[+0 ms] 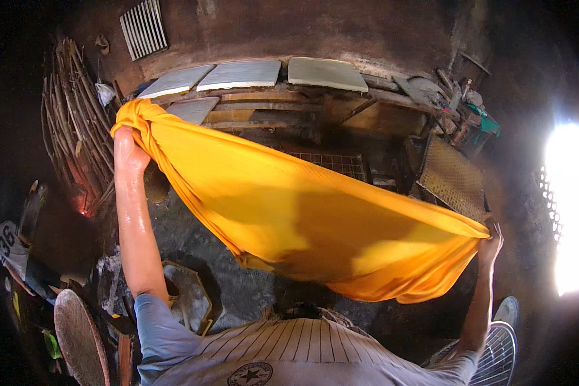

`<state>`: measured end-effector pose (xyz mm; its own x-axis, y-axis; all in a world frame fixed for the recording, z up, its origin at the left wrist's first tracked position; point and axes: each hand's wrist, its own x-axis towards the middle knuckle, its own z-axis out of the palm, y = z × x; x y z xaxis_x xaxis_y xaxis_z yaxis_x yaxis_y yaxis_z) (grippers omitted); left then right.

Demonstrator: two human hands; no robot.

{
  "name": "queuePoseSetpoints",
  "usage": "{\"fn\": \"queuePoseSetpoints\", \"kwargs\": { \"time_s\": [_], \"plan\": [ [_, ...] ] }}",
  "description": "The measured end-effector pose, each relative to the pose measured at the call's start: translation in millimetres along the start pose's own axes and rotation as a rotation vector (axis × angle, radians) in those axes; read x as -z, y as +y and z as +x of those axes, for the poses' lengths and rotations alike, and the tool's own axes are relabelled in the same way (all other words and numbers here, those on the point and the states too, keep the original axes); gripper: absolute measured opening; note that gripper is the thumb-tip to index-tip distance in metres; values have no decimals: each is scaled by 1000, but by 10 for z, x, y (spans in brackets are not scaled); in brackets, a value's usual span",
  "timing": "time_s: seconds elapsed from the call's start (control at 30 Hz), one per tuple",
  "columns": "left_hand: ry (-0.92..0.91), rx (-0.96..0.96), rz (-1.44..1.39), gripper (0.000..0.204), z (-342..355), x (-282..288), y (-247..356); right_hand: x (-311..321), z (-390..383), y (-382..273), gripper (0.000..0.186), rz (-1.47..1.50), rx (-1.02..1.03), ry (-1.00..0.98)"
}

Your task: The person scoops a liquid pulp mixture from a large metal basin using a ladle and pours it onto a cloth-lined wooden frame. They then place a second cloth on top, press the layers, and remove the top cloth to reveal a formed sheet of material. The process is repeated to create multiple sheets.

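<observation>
A large yellow cloth [257, 193] is stretched across the view between my two raised hands, hanging in a wide sagging fold with its lower edge loose. My left hand [130, 152] is closed round its bunched, twisted upper-left end. At the far right, my right hand [491, 243] grips the gathered other end, lower than the left; the cloth partly hides its fingers. Shadow falls across the middle of the cloth. My left forearm looks shiny, as if wet.
Beyond the cloth runs a wooden bench with pale flat boards [238, 74]. Long sticks [77, 122] lean at the left. A woven panel [453, 179] stands right of the bench. An octagonal frame [190, 293] lies by my left arm; a wire fan guard [498, 350] is near my right.
</observation>
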<state>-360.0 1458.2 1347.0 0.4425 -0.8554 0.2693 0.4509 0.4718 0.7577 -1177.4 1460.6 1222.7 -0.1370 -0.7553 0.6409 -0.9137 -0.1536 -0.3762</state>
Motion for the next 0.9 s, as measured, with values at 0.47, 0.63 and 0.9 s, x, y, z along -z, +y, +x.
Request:
{"fn": "queuePoseSetpoints", "kwargs": {
  "time_s": [0.47,0.63,0.9],
  "plan": [
    [-405,458,611,50,-309,1215,-704,-86,327,-974,57,-540,323,-754],
    [-920,280,1788,46,-772,1286,-1207,-64,139,-691,42,-980,106,-438],
    [180,698,1574,26,-1163,1991,-1485,-18,-199,368,29,390,-1168,-265]
  ]
}}
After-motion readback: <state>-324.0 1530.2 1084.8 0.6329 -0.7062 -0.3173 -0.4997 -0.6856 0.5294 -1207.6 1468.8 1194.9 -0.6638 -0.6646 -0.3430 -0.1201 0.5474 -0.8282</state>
